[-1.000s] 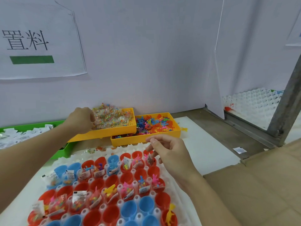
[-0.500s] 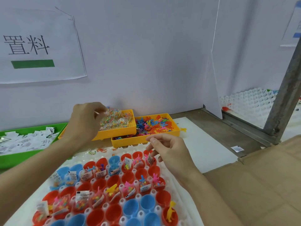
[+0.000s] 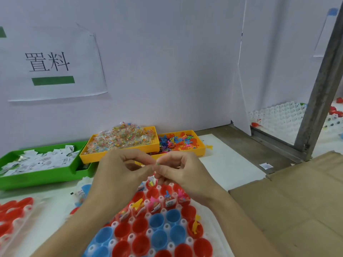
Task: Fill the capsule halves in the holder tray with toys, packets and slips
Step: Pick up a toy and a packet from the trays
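- L hand [image 3: 118, 169] + R hand [image 3: 182, 170] fingertips meet, both pinching small packet [image 3: 157, 164], barely visible.
- Open capsule halves [image 3: 157, 220] in holder tray [image 3: 182, 222] lie directly below/toward viewer; R hand nearer.

Head view (close), down over hands [image 3: 154, 175]

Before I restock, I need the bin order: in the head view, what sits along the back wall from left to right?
Green tray of paper slips → yellow tray of clear packets → yellow tray of small plastic toys.
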